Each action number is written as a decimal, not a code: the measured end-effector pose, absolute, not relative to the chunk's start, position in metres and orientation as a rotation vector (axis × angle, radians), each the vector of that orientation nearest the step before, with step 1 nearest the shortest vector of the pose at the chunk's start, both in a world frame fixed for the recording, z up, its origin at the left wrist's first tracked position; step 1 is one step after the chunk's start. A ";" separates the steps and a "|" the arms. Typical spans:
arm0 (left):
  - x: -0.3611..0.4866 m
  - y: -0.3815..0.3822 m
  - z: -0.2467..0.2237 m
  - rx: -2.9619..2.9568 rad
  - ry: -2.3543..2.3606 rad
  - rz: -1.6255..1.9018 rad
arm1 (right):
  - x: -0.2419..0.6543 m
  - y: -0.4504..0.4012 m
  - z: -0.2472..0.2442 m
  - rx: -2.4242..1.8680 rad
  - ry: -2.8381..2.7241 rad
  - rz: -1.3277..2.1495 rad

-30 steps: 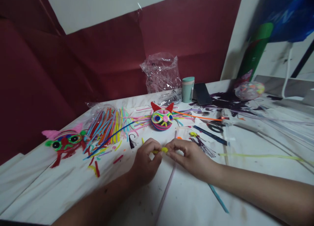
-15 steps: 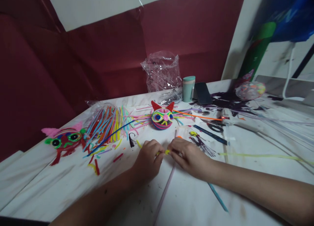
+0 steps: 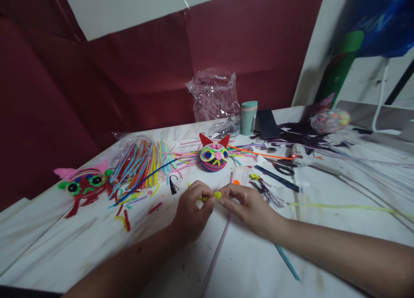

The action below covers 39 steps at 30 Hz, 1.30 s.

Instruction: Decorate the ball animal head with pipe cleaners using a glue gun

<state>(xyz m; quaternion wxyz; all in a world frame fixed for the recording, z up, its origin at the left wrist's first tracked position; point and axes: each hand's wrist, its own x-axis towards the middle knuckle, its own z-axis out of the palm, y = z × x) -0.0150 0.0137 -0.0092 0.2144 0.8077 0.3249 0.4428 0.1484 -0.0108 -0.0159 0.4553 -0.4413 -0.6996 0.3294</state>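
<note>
Between my two hands is a small yellow coil [image 3: 217, 195], with a short yellow strip running back through the fingers on the left. My left hand [image 3: 194, 209] pinches the strip beside the coil. The fingertips of my right hand [image 3: 249, 205] are closed on the coil's right edge. Behind them sits a round colourful face [image 3: 214, 155] with red pointed ears. A second face figure [image 3: 87, 183] with pink ears and green-rimmed eyes lies at the left.
Fuzzy strips [image 3: 142, 162] lie in clear plastic at the left. Behind stand a green cup [image 3: 249, 118] and a dark phone [image 3: 268, 123]. Black scissors [image 3: 283, 167], a glue gun [image 3: 298, 153], a purple-black tassel [image 3: 267, 190] and an orange disc [image 3: 236, 182] are on the table.
The yellow piece between my fingertips now shows as a fuller round coil and sits slightly higher and further left. The orange disc is more exposed behind my right hand.
</note>
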 end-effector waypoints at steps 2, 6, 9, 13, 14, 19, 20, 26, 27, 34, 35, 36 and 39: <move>-0.014 0.013 -0.012 2.246 0.900 1.204 | 0.148 -0.012 -0.017 -1.092 -1.720 0.785; -0.013 0.014 -0.016 2.300 0.970 1.120 | 0.151 -0.012 -0.018 -1.094 -1.804 0.667; -0.015 0.018 -0.018 2.388 1.019 0.990 | 0.155 -0.009 -0.018 -1.059 -1.946 0.503; -0.016 0.020 -0.021 2.566 0.938 0.917 | 0.157 -0.006 -0.018 -0.960 -2.192 0.226; -0.016 0.019 -0.022 2.617 0.904 0.917 | 0.158 -0.007 -0.018 -0.945 -2.247 0.156; -0.017 0.018 -0.025 2.728 0.799 0.952 | 0.157 -0.009 -0.021 -0.937 -2.370 -0.036; -0.017 0.018 -0.024 2.708 0.797 0.971 | 0.157 -0.010 -0.022 -0.934 -2.347 -0.008; -0.014 0.015 -0.016 2.468 0.880 1.166 | 0.152 -0.011 -0.018 -1.081 -1.918 0.534; -0.014 0.015 -0.016 2.444 0.891 1.179 | 0.151 -0.011 -0.018 -1.093 -1.877 0.575; -0.016 0.021 -0.023 2.432 0.983 0.988 | 0.154 -0.008 -0.019 -1.143 -1.929 0.500; -0.017 0.022 -0.024 2.455 0.987 0.968 | 0.155 -0.007 -0.020 -1.128 -1.965 0.450; -0.017 0.023 -0.024 2.488 0.984 0.952 | 0.156 -0.006 -0.020 -1.103 -2.013 0.390; -0.018 0.023 -0.023 2.625 0.936 0.905 | 0.159 -0.004 -0.022 -1.014 -2.185 0.218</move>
